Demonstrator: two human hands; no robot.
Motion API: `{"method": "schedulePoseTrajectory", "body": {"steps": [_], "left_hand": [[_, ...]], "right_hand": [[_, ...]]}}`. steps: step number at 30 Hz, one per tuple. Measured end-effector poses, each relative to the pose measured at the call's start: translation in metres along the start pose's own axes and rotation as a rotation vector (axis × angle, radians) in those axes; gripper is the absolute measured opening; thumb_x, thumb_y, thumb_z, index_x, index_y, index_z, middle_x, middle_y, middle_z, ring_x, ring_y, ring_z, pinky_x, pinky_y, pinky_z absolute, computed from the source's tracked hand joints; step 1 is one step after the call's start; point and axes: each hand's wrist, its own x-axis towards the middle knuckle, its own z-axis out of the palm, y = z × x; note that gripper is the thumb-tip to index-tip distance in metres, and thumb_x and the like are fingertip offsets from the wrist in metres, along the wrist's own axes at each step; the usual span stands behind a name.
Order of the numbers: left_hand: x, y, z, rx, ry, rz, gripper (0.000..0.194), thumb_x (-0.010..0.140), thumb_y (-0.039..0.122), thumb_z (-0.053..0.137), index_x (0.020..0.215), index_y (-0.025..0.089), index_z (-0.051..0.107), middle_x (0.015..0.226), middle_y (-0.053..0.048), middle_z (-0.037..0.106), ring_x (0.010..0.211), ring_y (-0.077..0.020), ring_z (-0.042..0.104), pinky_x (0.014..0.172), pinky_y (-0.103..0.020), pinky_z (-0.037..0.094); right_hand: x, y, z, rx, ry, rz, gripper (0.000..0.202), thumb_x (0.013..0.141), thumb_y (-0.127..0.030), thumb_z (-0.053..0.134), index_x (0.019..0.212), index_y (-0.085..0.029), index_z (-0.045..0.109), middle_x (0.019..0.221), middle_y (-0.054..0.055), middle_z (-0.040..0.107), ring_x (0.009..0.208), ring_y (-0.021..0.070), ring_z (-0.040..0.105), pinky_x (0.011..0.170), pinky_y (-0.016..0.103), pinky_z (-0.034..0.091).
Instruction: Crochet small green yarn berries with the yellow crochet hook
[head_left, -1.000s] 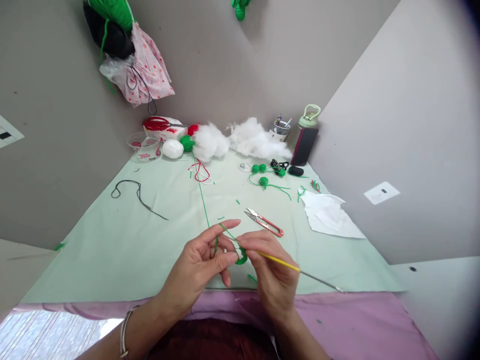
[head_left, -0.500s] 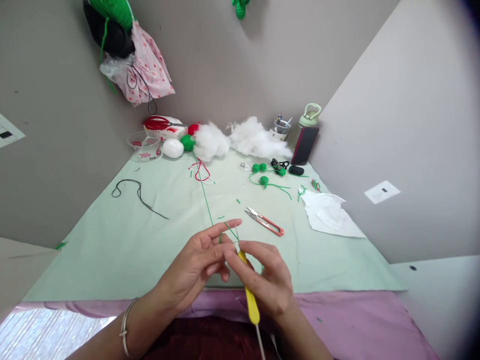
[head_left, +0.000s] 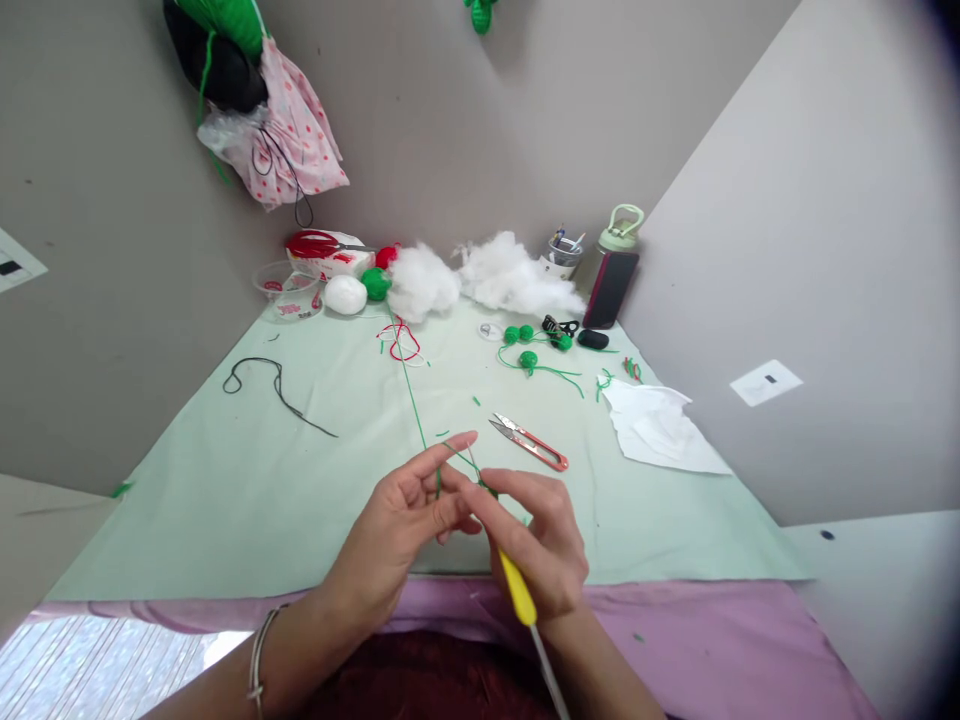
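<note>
My right grip [head_left: 540,545] is closed around the yellow-handled hook [head_left: 517,585], its handle slanting down towards me and its thin tip pointing up between my two hands. My left grip [head_left: 401,515] pinches narrowly, thumb against fingers, with green yarn [head_left: 465,458] running over the raised forefinger to the hook. The small green worked piece [head_left: 490,490] sits right where my fingertips meet, mostly hidden behind them, so I cannot tell its shape.

Just beyond my right grip lie the orange-handled snips [head_left: 529,442], blades pointing left and away. Farther out on that side are green balls [head_left: 528,360] with loose tails, a black clip [head_left: 559,330] and, out to the right, crumpled white sheets [head_left: 660,425]. Well left of my left grip a black cord [head_left: 274,385] curls. Straight ahead, at the far edge, white stuffing [head_left: 424,284] is heaped beside a green ball of yarn [head_left: 376,284] and a white one [head_left: 346,295].

All this rests on the bench [head_left: 172,510], under a pale green cloth [head_left: 652,530]; nearest me is pink fabric [head_left: 712,630]. Grey walls [head_left: 480,150] rise beyond, with a pink spotted bag [head_left: 304,130] hanging high on my left.
</note>
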Motion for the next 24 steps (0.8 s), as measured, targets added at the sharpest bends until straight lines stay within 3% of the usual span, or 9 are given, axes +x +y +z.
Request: {"method": "schedulePoseTrajectory", "body": {"steps": [3, 6, 9, 12, 15, 20, 22, 24], "left_hand": [[0.004, 0.006, -0.006, -0.112, -0.07, -0.123, 0.047, 0.083, 0.029, 0.086, 0.129, 0.022, 0.076, 0.076, 0.005, 0.055, 0.056, -0.0038, 0.033, 0.068, -0.024, 0.051], [0.006, 0.014, -0.013, -0.127, -0.069, -0.118, 0.036, 0.085, 0.025, 0.083, 0.121, 0.021, 0.08, 0.085, 0.003, 0.057, 0.055, -0.0021, 0.028, 0.069, -0.022, 0.051], [0.004, 0.014, -0.014, -0.089, -0.053, -0.078, 0.029, 0.085, 0.027, 0.083, 0.113, 0.022, 0.083, 0.081, 0.004, 0.055, 0.057, -0.0031, 0.033, 0.074, -0.024, 0.052], [0.001, 0.008, -0.012, 0.033, -0.016, 0.004, 0.035, 0.083, 0.03, 0.086, 0.117, 0.03, 0.081, 0.08, 0.003, 0.059, 0.07, -0.0089, 0.05, 0.075, -0.025, 0.048], [0.0, 0.004, -0.01, 0.112, -0.026, 0.058, 0.041, 0.08, 0.03, 0.088, 0.12, 0.034, 0.08, 0.081, 0.002, 0.063, 0.081, -0.0127, 0.055, 0.08, -0.026, 0.044], [0.0, 0.007, -0.012, 0.128, -0.025, 0.017, 0.037, 0.085, 0.036, 0.084, 0.121, 0.032, 0.08, 0.084, 0.002, 0.062, 0.086, -0.0136, 0.055, 0.085, -0.027, 0.042], [0.0, 0.008, -0.011, 0.127, -0.008, 0.051, 0.039, 0.084, 0.035, 0.085, 0.123, 0.033, 0.079, 0.085, 0.002, 0.063, 0.087, -0.0134, 0.055, 0.086, -0.027, 0.041], [0.001, 0.007, -0.01, 0.103, 0.0, 0.08, 0.045, 0.083, 0.032, 0.087, 0.127, 0.036, 0.077, 0.085, 0.003, 0.064, 0.086, -0.0128, 0.055, 0.085, -0.027, 0.042]], "right_hand": [[0.003, 0.002, -0.005, 0.17, 0.038, 0.17, 0.035, 0.097, -0.008, 0.063, 0.119, -0.031, 0.078, 0.098, 0.005, 0.075, 0.088, 0.0212, 0.069, 0.074, 0.037, 0.058], [0.014, 0.006, -0.012, 0.42, 0.077, 0.415, 0.018, 0.1, -0.018, 0.064, 0.101, -0.026, 0.079, 0.079, 0.001, 0.07, 0.072, 0.0173, 0.065, 0.073, 0.035, 0.055], [0.019, 0.007, -0.012, 0.647, 0.082, 0.563, 0.016, 0.1, -0.028, 0.066, 0.092, -0.024, 0.079, 0.077, 0.001, 0.069, 0.061, 0.014, 0.059, 0.061, 0.031, 0.051], [0.018, 0.002, -0.007, 0.666, -0.001, 0.526, 0.014, 0.1, -0.028, 0.067, 0.094, -0.026, 0.08, 0.082, 0.003, 0.073, 0.071, 0.0168, 0.066, 0.064, 0.031, 0.054], [0.016, -0.002, -0.003, 0.587, -0.046, 0.461, 0.015, 0.099, -0.02, 0.067, 0.098, -0.027, 0.081, 0.09, 0.004, 0.077, 0.089, 0.02, 0.071, 0.076, 0.033, 0.058], [0.017, 0.003, -0.009, 0.696, -0.033, 0.532, 0.019, 0.105, -0.025, 0.058, 0.1, -0.025, 0.076, 0.087, 0.002, 0.075, 0.07, 0.0148, 0.068, 0.064, 0.029, 0.058], [0.016, 0.003, -0.012, 0.535, -0.072, 0.431, 0.021, 0.105, -0.019, 0.055, 0.107, -0.025, 0.075, 0.091, 0.004, 0.076, 0.075, 0.0158, 0.069, 0.068, 0.03, 0.059], [0.011, 0.001, -0.015, 0.262, -0.127, 0.199, 0.028, 0.101, -0.01, 0.057, 0.118, -0.025, 0.074, 0.101, 0.006, 0.077, 0.087, 0.0178, 0.072, 0.076, 0.032, 0.061]]}}
